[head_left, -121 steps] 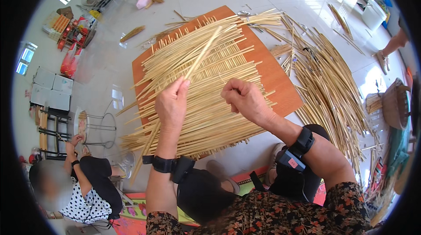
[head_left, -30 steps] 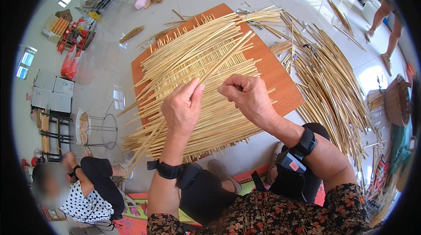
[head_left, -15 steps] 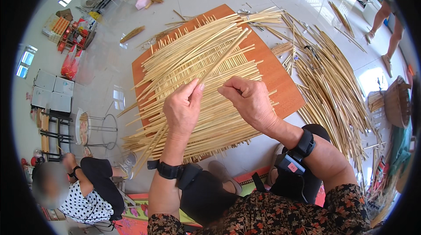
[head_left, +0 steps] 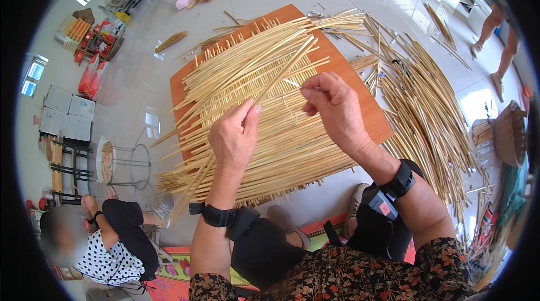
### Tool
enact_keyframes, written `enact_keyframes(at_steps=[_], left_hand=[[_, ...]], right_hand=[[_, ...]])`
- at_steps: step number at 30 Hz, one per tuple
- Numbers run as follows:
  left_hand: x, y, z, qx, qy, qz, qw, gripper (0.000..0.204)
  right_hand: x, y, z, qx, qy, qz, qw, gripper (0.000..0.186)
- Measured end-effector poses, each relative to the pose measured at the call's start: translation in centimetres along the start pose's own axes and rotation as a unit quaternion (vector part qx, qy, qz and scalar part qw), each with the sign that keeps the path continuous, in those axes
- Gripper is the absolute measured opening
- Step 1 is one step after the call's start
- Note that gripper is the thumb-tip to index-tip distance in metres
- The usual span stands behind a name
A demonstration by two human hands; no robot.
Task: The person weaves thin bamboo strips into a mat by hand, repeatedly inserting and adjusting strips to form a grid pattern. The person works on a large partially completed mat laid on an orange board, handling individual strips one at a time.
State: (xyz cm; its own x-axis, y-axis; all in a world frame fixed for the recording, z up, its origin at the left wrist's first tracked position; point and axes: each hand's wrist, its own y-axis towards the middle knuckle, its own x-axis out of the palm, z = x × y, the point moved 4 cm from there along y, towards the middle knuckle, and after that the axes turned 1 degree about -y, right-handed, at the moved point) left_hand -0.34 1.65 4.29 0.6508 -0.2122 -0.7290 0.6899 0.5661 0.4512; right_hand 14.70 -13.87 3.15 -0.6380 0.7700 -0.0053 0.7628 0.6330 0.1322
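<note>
Head view: I watch from afar as the left hand (head_left: 233, 138) closes thumb and finger around a slim clutch of sticks (head_left: 284, 74), which slant up and away to the right, their far ends above a brown board (head_left: 375, 114). Opposite, the right hand (head_left: 337, 107) hangs over the board, well apart from the left, fingers curled and thumb drawn in. A pale strand (head_left: 291, 83) shows at its fingertips; I cannot tell whether they grip it. Below both hands, rows of laid sticks (head_left: 292, 155) cover much of the board, and a loose heap (head_left: 427, 110) spreads over the floor to the right.

In my judgement, the left pinch should stay firm enough that the sticks neither roll nor fan apart, yet gentle enough not to crush them. I would have the right fingertips meet squarely on the strand and draw it evenly, since something so thin could slip, and keep the right wrist high, clear of the rows beneath.
</note>
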Motion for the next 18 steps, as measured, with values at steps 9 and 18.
enact_keyframes(at_steps=[9, 18], left_hand=[[0.1, 0.0, 0.5, 0.019, 0.012, 0.012, 1.000, 0.026], [0.0, -0.2, 0.7, 0.046, 0.050, 0.029, 0.997, 0.023]], right_hand=[[0.2, -0.7, 0.4, -0.006, -0.168, 0.001, 0.986, 0.016], [2.3, -1.9, 0.4, -0.068, -0.193, -0.044, 0.978, 0.016]])
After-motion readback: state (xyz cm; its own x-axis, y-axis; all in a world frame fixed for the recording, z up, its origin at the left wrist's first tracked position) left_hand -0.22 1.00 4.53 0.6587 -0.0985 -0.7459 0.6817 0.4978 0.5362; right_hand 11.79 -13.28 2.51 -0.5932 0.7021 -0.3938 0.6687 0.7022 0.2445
